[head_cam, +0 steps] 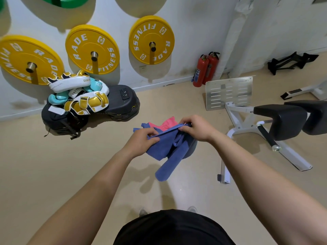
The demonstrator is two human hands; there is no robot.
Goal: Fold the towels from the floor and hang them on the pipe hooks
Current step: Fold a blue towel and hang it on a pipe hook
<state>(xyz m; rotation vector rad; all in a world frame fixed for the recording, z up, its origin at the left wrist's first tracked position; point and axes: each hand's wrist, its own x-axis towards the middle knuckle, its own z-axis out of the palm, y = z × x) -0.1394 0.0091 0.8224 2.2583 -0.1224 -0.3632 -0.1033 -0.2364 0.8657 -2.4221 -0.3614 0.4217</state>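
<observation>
A blue towel [168, 149] hangs in the air above the floor, bunched, with one long end drooping down. My left hand [141, 140] pinches its top hem on the left. My right hand [196, 128] pinches the same hem on the right, so the edge runs taut between them. Behind the blue towel a pink towel [166, 124] lies on the floor with another bit of blue cloth [141, 127] beside it. No pipe hooks are in view.
A black platform [122, 105] piled with white, gold and teal boxing pads [77, 92] stands at the left by the wall. Yellow weight plates [92, 48] hang on wall pegs. Two red fire extinguishers [205, 69], a metal plate [229, 92] and a white-framed bench [281, 119] stand at the right.
</observation>
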